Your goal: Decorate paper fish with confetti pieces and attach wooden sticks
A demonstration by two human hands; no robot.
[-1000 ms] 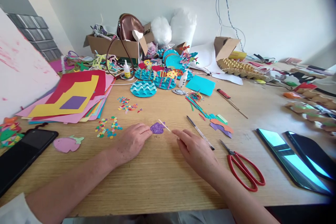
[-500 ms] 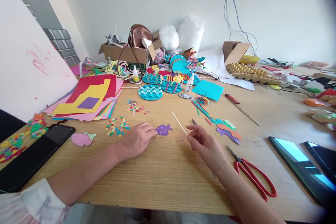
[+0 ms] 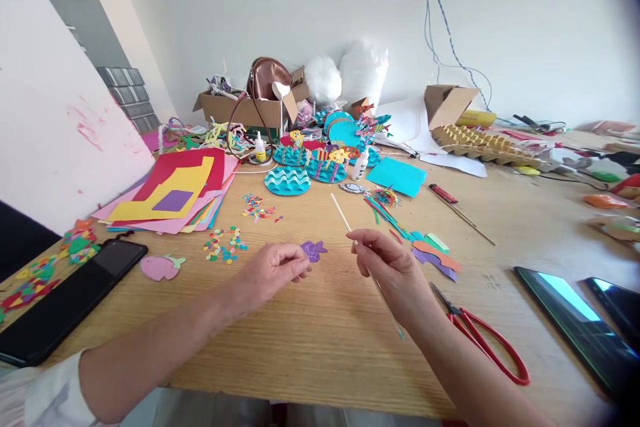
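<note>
My left hand (image 3: 274, 271) hovers just above the wooden table (image 3: 320, 340) and pinches the edge of a small purple paper fish (image 3: 314, 250) at its fingertips. To the right, my right hand (image 3: 395, 273) grips a thin white stick (image 3: 341, 211) that points up and away to the left, its tip above the table. The stick's tip stands a little apart from the fish. Both forearms reach in from the near edge.
Red scissors (image 3: 483, 340) lie right of my right hand, with two dark tablets (image 3: 575, 320) beyond. A black phone (image 3: 65, 300), pink paper fish (image 3: 160, 267), confetti (image 3: 225, 243) and a coloured paper stack (image 3: 175, 193) sit left. Teal wave discs (image 3: 287, 180), glue bottle (image 3: 259, 147) and cardboard boxes (image 3: 240, 107) crowd the back.
The stick has lifted off the purple fish and now points upward. My left hand, which pressed the fish on the table, has risen with it. The view tilted up.
</note>
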